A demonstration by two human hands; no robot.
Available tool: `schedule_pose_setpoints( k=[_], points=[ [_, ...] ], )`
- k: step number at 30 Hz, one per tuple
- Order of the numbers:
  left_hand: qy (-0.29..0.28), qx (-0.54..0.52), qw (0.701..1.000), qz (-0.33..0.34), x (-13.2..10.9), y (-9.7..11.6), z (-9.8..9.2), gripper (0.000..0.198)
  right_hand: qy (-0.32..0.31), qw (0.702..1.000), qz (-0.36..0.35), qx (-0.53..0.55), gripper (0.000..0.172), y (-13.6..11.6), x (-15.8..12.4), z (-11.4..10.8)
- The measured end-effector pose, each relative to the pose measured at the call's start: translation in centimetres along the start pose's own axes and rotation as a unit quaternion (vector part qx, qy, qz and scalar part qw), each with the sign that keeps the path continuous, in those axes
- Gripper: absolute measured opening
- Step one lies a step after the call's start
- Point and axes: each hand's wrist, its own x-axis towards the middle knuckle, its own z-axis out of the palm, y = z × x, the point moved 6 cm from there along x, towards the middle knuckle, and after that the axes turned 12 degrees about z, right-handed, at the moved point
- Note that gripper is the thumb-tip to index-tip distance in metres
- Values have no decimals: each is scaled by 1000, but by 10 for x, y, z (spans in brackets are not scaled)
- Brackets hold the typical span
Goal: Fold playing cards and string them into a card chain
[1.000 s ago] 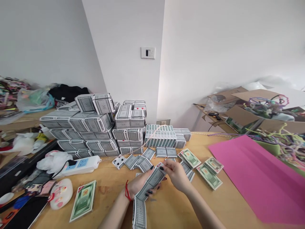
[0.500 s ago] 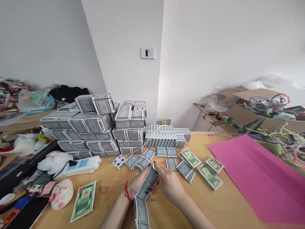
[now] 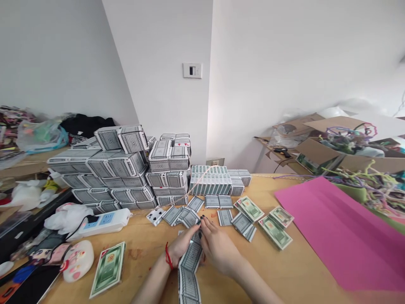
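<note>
A jointed strip of grey-patterned playing cards (image 3: 190, 283) runs from the table's near edge up between my hands. My left hand (image 3: 182, 247), a red string on its wrist, is closed around the strip's upper part. My right hand (image 3: 218, 249) presses its fingers together against the strip's far end, which they partly hide. Just beyond lie loose playing cards (image 3: 189, 217), mostly face down, with one face-up spade card (image 3: 155, 215). More face-down cards (image 3: 225, 217) lie past my right hand.
Stacked blocks of folded cards (image 3: 107, 164) stand at the back left, beside a row of standing card pieces (image 3: 210, 180). Green card boxes (image 3: 275, 232) lie right, another green box (image 3: 108, 269) left. A power strip (image 3: 106, 223) and pink sheet (image 3: 341, 232) flank the work area.
My right hand has shifted slightly left and now covers more of the strip's far end. My fingertips have drawn closer together there. The whole view has moved a little.
</note>
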Motion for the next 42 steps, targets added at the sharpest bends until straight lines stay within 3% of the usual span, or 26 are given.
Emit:
schedule_pose_setpoints(
  k=[3, 5, 7, 11, 15, 18, 21, 23, 26, 29, 37, 42],
  points=[
    [-47, -21, 998, -21, -7, 6, 13, 46, -47, 979, 56, 188, 40, 19, 9, -15],
    [-62, 0, 998, 11, -9, 13, 20, 48, -59, 945, 97, 306, 46, 34, 15, -20],
    [-73, 19, 996, 45, -9, 20, 26, 48, -112, 901, 105, 406, 47, 40, 19, -16],
    [-59, 50, 992, 96, -5, 22, 27, 47, -219, 822, 110, 515, 46, 39, 17, 2],
    [-24, 98, 988, 118, 1, 15, 19, 47, -218, 785, 133, 564, 43, 38, 13, 11],
    [40, 199, 966, 160, 5, 16, 8, 45, -150, 790, 169, 570, 38, 48, 16, 13],
    [112, 325, 914, 215, 6, 26, -2, 39, -80, 826, 168, 532, 34, 56, 20, 10],
    [127, 354, 896, 238, 6, 31, -4, 36, -57, 855, 148, 493, 32, 55, 21, 8],
    [126, 346, 892, 262, 7, 34, -4, 35, -39, 891, 120, 437, 31, 52, 22, 8],
    [112, 338, 893, 276, 6, 36, -1, 33, -25, 908, 115, 403, 32, 51, 21, 8],
    [107, 301, 901, 294, 2, 39, 6, 28, -29, 909, 103, 403, 28, 50, 21, 6],
    [148, 264, 910, 282, 5, 31, -4, 26, -25, 908, 108, 405, 28, 51, 21, 7]
  ],
)
